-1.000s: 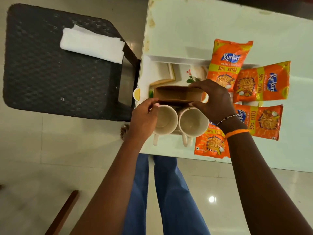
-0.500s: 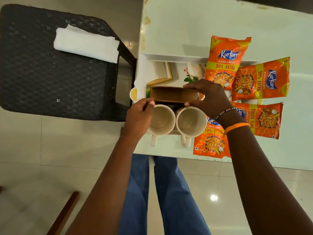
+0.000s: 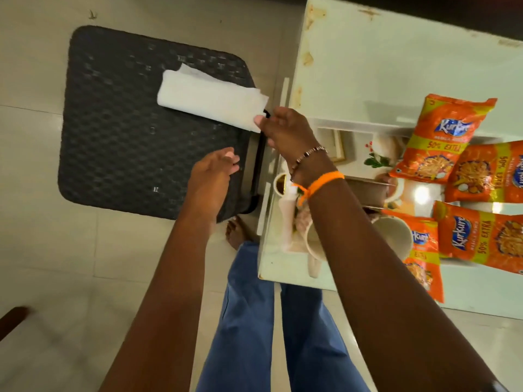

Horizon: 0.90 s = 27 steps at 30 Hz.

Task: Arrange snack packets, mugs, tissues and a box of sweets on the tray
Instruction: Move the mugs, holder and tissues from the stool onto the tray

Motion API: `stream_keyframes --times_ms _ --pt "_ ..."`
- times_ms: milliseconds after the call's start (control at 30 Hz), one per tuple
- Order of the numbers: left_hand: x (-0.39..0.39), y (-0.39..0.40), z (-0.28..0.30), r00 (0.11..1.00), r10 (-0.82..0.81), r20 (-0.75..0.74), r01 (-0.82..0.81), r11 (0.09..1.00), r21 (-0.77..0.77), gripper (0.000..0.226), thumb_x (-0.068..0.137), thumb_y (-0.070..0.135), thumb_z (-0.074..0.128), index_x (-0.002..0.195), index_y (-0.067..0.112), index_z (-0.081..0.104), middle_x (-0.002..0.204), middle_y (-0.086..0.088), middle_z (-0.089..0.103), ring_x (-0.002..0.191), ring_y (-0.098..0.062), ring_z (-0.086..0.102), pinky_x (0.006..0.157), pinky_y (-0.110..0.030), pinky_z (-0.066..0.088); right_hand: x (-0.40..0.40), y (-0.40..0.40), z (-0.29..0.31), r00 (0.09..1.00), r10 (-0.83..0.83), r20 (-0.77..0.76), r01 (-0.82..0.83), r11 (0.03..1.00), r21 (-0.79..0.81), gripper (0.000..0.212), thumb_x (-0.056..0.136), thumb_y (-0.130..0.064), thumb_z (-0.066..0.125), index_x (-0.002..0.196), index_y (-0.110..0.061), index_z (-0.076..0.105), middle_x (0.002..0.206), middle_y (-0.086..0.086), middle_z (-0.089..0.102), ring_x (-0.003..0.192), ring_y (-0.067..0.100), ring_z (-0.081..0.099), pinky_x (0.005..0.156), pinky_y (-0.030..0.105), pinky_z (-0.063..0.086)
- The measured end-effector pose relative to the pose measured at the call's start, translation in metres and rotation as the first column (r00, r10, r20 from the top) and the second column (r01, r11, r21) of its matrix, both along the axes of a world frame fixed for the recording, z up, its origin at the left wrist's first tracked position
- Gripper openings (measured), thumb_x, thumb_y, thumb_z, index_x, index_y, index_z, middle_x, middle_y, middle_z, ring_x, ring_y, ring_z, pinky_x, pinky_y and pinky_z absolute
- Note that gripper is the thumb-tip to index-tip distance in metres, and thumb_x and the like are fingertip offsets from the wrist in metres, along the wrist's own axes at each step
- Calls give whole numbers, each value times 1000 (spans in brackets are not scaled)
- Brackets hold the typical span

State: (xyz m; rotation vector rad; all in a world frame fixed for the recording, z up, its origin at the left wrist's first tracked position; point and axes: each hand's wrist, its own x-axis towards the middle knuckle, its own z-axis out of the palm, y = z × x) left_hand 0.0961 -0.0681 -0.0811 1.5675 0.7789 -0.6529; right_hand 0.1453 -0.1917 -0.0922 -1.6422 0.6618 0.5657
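A folded stack of white tissues [image 3: 209,100] lies on the black woven chair [image 3: 127,142] left of the table. My right hand [image 3: 285,131] reaches across the table edge and pinches the stack's right end. Below it, my left hand [image 3: 212,176] hovers over the chair seat with loose fingers, holding nothing. The white tray [image 3: 353,124] on the table holds a brown sweets box [image 3: 365,189] and two cream mugs [image 3: 396,236], partly hidden by my right forearm. Several orange snack packets [image 3: 441,137] lie along the tray's right side.
The pale green table [image 3: 396,66] extends back and right of the tray. The chair stands close to the table's left edge with a narrow gap between them. My legs and a bare foot [image 3: 235,233] are below on the tiled floor.
Both hands have left the brown box on the tray and swung left to the chair. My right hand now pinches the tissues. The view has turned left.
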Motion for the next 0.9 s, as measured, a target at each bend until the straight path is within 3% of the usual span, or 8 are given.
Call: stream_keyframes --times_ms 100,233,400,467,600,700,767,900 --pt "16 20 -7 1000 22 -9 -22 1000 -12 32 95 20 43 124 13 54 118 -5 64 108 -13 60 102 -28 40 24 25 -13 985 -138 -104 145 988 55 27 83 -17 64 106 -4 61 78 3 56 79 18 53 72 27 48" --pt "22 31 -9 995 83 -48 -89 987 -132 34 93 18 45 126 12 51 116 -5 64 107 -12 61 101 -28 42 27 24 -12 970 -198 -139 211 974 83 19 79 -9 66 94 2 64 100 19 61 99 33 60 97 48 48" --pt "13 27 -4 975 220 -36 -221 928 -300 40 91 17 53 130 11 47 118 -7 63 108 -14 62 96 -27 47 -11 -21 11 988 -131 -79 143 972 187 26 80 -6 64 105 -7 58 99 8 63 87 18 60 72 24 54" --pt "7 20 -2 984 176 -10 -172 947 -272 38 88 17 57 126 13 51 112 -3 66 102 -11 65 87 -22 52 -31 -49 21 995 -82 -62 89 989 119 27 79 -7 66 105 -9 57 97 5 63 83 14 60 66 18 56" --pt "-10 -3 -1 996 -53 65 66 973 -220 28 84 13 62 106 30 59 94 9 71 89 -1 66 77 -14 53 -70 -102 35 999 9 -42 -11 999 -46 27 76 -6 68 100 -14 59 104 17 65 93 27 62 88 39 52" --pt "-23 -26 0 971 -228 77 239 950 -201 26 83 16 63 107 25 60 98 4 69 94 -7 64 80 -17 52 -94 -136 43 995 93 43 -86 986 -142 30 75 -1 67 103 -10 60 91 8 65 73 0 61 68 9 50" --pt "-32 -42 0 948 -312 69 319 940 -121 22 83 20 65 105 23 61 100 1 67 95 -12 62 82 -22 50 -106 -153 45 989 132 64 -112 962 -249 29 75 0 68 102 -4 62 83 2 63 66 -5 57 60 -1 44" --pt "-47 -71 -2 927 -371 59 367 927 73 9 85 21 62 92 27 59 90 6 62 89 -12 58 80 -28 48 -124 -167 39 983 147 107 -82 885 -459 26 74 -6 71 100 -4 64 93 6 61 84 17 54 71 15 45"
